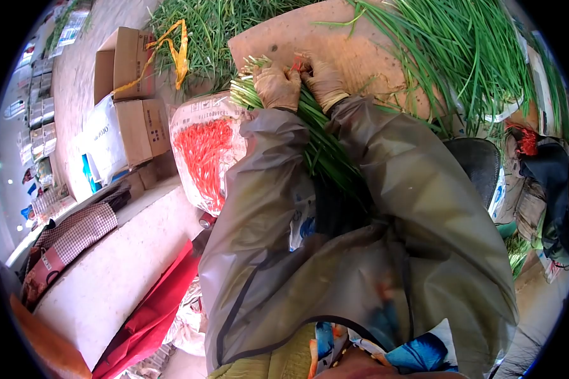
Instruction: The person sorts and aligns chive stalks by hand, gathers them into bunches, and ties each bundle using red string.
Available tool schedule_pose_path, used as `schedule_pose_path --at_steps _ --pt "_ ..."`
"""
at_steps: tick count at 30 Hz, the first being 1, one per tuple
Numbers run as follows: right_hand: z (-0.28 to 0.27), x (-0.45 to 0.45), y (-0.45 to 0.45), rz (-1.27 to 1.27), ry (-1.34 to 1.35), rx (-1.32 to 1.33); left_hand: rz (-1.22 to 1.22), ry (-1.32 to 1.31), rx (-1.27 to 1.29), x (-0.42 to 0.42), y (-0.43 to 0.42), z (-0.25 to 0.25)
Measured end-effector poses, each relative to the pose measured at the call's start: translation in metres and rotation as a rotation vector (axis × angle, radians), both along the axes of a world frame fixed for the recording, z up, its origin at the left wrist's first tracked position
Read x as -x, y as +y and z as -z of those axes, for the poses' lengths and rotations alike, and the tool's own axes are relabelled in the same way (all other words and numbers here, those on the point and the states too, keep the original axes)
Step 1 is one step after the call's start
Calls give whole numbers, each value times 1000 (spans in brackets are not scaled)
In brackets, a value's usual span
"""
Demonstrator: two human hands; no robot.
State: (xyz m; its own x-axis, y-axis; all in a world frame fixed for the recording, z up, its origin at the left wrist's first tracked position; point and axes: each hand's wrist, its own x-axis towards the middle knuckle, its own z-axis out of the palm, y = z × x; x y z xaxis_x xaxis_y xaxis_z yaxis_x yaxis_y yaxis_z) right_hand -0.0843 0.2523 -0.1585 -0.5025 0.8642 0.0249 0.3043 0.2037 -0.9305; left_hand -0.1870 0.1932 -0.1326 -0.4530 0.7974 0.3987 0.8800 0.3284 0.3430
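A bunch of green chives (327, 155) lies beneath my forearms, its pale cut ends pointing up and left. Over the bunch near those ends is my gloved left hand (277, 86), its fingers curled round it. Just to the right, my gloved right hand (326, 81) has its fingers pinched on a red tie (297, 63) at the top of the bunch. The underside of the bunch and parts of the fingertips are hidden. Behind both hands is a worn brown board (354, 47).
Loose chives (455, 50) are heaped at the upper right, with more greens (208, 28) at the upper left. A bundle of red ties (202, 158) lies on a printed sack (236, 120) at my left. Farther left stand cardboard boxes (146, 129) beside a pale ledge (126, 246).
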Motion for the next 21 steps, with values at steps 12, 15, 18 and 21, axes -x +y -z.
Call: schedule_pose_path --at_steps 12,15,18,21 --pt "9 0 -8 -1 265 162 91 -21 -96 1 -1 1" --pt "12 0 -5 -3 491 520 106 -37 -73 0 -4 -3" --pt "8 6 2 4 492 692 89 -45 -8 1 -5 -4" --pt "10 5 12 -74 487 820 120 -59 -130 2 -5 -3"
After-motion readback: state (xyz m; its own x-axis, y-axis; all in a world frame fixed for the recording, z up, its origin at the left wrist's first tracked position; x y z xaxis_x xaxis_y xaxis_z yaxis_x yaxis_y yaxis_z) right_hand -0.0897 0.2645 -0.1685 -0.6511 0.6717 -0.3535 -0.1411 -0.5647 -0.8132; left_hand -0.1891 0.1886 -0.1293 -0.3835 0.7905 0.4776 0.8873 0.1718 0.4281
